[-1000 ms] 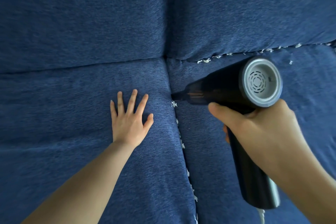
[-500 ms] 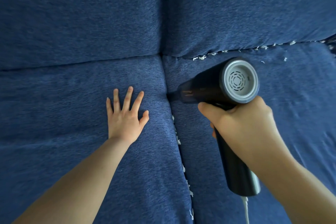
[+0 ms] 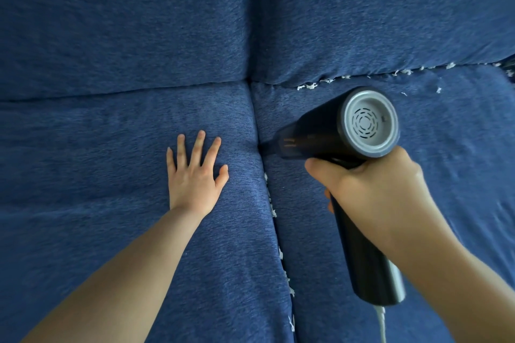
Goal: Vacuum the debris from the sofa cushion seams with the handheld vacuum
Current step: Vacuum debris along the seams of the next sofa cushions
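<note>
A white cord [image 3: 381, 323] hangs at the lower right of the frame, and two blue back cushions [image 3: 125, 22] fill the upper half.

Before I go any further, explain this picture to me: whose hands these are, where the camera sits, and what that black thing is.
There is no robot here. A person wears a camera on the head, so the view looks down over their own two arms at a blue sofa. The left hand lies flat, fingers spread, on the left seat cushion. The right hand grips the handle of a black handheld vacuum, whose nozzle points into the seam between the seat cushions. White debris lies along the seam under the right back cushion, and more sits in the seam nearer the person.
</note>
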